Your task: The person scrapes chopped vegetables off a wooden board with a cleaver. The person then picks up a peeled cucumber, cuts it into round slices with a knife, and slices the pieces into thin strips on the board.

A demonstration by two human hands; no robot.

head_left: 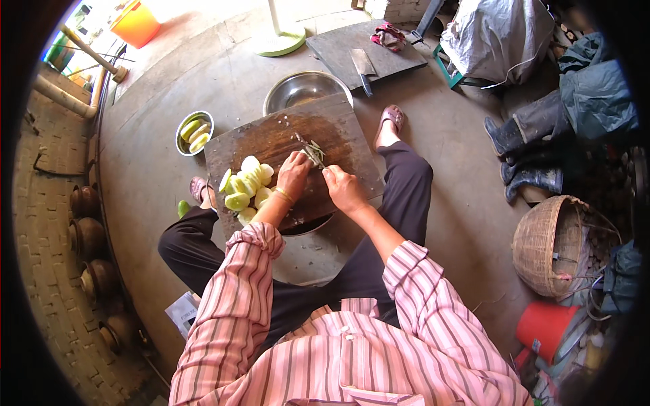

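Observation:
A wooden cutting board [271,139] lies in front of me between my knees. My right hand [345,189] is closed around the handle end of a knife [308,149] whose dark, narrow blade points up and left over the board. Thin green strips [315,153] lie by the blade. My left hand [292,177] is closed with its fingertips right beside the blade and strips; what they pinch is hidden. Thick pale green vegetable slices [249,177], perhaps cucumber or gourd, are heaped on the board's left side, next to my left wrist.
A steel basin [288,91] sits partly under the board's far edge. To the left is a metal bowl [181,143] of vegetable pieces. A cleaver [363,64] and a red cloth [388,36] lie on a second board [332,51]. Right: a wicker basket [535,237] and red bucket [542,328].

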